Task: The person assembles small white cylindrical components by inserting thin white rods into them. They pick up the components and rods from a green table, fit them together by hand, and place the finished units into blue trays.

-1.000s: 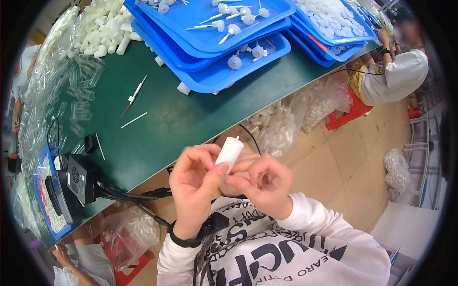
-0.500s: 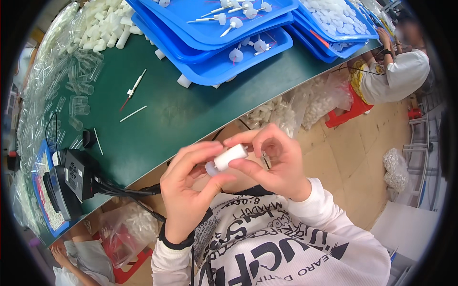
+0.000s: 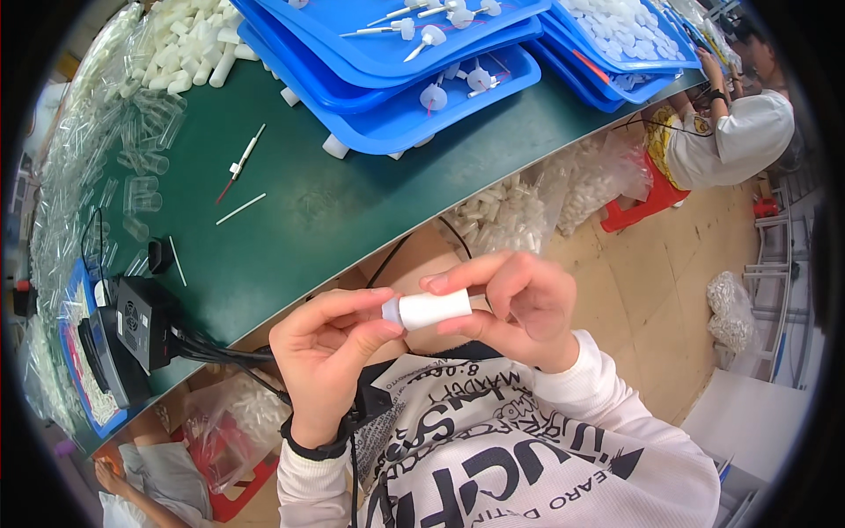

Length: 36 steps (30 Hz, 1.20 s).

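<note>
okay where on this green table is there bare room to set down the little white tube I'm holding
The widest bare patch of the green table lies along its near edge, between the white stick and the front blue tray. A narrower strip runs between the black box and that stick. Crowded: the clear tubes on the left, the white tube pile and trays behind.

Clear plastic bags of white parts (image 3: 528, 207) sit under the green table (image 3: 299, 220), beside a red stool (image 3: 647, 201).

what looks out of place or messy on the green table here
Two thin white sticks lie loose and askew on the green table, away from the blue trays. Clear tubes are scattered along the left edge. The white tube sits level between left hand and right hand.
</note>
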Tool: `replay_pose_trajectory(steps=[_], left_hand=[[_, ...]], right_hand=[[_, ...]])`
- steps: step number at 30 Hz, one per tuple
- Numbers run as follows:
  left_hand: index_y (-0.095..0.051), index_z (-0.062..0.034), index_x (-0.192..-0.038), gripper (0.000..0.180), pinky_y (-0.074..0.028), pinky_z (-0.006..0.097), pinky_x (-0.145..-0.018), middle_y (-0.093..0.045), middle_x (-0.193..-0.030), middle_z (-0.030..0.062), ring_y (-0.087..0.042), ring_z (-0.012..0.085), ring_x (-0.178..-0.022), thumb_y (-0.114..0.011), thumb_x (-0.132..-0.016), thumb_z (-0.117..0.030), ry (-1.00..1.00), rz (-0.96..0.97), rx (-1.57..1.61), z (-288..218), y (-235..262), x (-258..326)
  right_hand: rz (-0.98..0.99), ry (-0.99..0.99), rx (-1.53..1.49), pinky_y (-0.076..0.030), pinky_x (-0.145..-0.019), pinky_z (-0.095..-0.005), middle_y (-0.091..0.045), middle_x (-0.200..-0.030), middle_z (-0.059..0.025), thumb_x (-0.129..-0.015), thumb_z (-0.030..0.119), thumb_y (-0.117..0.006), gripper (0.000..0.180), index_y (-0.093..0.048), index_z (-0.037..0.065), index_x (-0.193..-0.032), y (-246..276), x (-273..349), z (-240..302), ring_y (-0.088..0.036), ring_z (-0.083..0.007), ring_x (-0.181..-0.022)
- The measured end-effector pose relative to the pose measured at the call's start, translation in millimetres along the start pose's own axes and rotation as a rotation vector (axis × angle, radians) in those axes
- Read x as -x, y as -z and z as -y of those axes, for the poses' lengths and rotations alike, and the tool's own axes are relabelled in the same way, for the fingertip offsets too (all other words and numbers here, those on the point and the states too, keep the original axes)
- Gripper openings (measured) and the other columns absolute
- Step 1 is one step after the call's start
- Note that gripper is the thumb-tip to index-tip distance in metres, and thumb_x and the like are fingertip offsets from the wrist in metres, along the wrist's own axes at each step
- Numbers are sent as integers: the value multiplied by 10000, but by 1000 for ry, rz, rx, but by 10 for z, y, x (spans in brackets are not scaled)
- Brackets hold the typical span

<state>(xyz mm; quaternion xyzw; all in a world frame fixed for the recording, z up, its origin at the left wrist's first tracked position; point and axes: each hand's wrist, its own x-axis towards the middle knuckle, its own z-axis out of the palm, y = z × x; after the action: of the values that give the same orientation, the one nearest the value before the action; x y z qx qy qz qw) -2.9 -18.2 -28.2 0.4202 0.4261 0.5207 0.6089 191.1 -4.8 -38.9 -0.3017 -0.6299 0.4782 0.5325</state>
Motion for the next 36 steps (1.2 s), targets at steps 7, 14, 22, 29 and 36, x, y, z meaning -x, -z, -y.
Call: replay_pose_trajectory(steps=[7, 14, 22, 29, 36], left_hand=[[-610, 48, -1057, 349, -474, 256, -787, -635, -981, 103, -594, 141, -847, -669, -713, 69, -67, 94, -209, -66, -54, -53], [-612, 34, -1056, 349, -469, 250, -776, -631, -966, 95, -595, 147, -833, -672, -712, 55, -57, 23, -242, -51, -72, -61], [-603, 67, -1041, 338, -469, 248, -732, -601, -950, 120, -582, 162, -828, -650, -709, 102, -270, 126, -469, -18, -16, -40], [-664, 4, -980, 327, -468, 246, -638, -641, -869, 101, -595, 154, -733, -699, -659, 55, -238, -12, -338, 20, -156, -54], [-643, 38, -1003, 303, -478, 241, -675, -635, -905, 105, -593, 143, -782, -692, -706, 60, -31, 132, -271, -27, -50, -83]], right_hand=[[-289, -267, -197, -480, -684, -243, -634, -907, -167, -727, -53, -695, 313, -401, 51, -696, -72, -11, -14, -599, -134, -844], [-215, -202, -151, -471, -694, -241, -614, -988, -181, -735, -59, -680, 287, -414, 44, -705, -78, -35, 119, -585, -116, -825], [-101, -159, -24, -499, -686, -259, -634, -995, -189, -758, -10, -686, 258, -437, 18, -700, 15, 21, 77, -612, -139, -867], [-29, -118, 184, -464, -597, -221, -672, -885, -126, -735, 50, -725, 285, -446, 33, -680, 56, 10, 76, -586, -98, -708], [-66, -91, 158, -428, -573, -257, -623, -808, -77, -841, 201, -593, 211, -514, 7, -820, 194, -3, 21, -504, -138, -602]])
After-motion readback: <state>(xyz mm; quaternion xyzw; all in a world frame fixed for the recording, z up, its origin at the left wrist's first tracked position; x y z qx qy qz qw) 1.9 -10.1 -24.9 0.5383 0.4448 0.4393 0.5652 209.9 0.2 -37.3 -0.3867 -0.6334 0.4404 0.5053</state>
